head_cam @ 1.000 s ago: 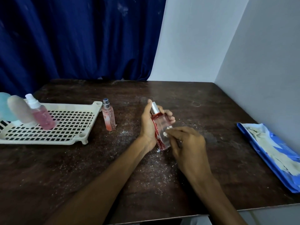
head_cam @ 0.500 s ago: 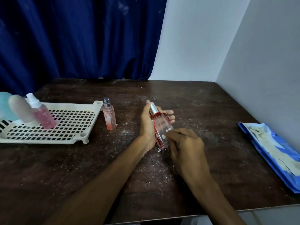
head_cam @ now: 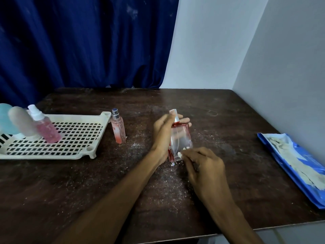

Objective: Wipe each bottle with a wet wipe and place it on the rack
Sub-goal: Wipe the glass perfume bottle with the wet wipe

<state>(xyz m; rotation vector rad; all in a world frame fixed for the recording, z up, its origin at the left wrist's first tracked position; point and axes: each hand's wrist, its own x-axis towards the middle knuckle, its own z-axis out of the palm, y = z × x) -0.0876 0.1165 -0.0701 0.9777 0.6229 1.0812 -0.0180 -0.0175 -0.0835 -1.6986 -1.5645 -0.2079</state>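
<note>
Moved lower on the red-edged glass bottle (head_cam: 181,140) gripped by the left hand (head_cam: 162,136), a mostly hidden white wipe (head_cam: 179,154) is pinched by the right hand (head_cam: 205,171).

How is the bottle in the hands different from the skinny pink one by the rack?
The square bottle is wide and clear with red edges; the slim pink bottle is narrow and pink. The square bottle is tilted in the left hand; the slim pink bottle stands upright on the table. Both have silvery spray tops.
</note>
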